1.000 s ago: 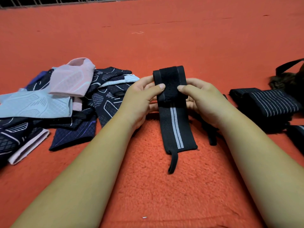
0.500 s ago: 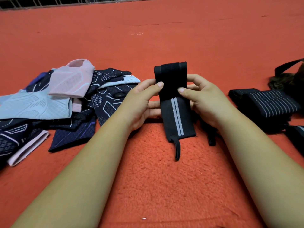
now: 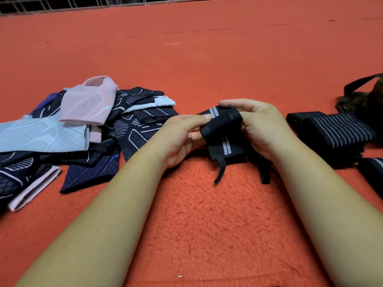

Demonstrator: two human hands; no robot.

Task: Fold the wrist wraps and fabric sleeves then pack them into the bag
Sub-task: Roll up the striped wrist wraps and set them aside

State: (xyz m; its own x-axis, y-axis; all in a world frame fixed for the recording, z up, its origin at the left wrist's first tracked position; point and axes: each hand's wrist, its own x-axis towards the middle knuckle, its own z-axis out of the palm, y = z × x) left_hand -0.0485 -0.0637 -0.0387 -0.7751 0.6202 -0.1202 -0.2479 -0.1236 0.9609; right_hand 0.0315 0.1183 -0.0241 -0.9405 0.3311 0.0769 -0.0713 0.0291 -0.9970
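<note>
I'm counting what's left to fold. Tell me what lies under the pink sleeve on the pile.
The pink sleeve rests on a light blue sleeve and on dark patterned sleeves. How many more lie directly beneath it is hidden by its own fabric.

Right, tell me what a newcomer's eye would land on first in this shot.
Dead centre, the left hand and right hand pinch a black wrist wrap with a grey stripe, partly rolled, its loop tail hanging down over the red carpet. To the left sprawls a heap of fabric sleeves in pink, pale blue and navy. To the right lie striped folded wraps, with a dark bag beyond at the frame edge.
</note>
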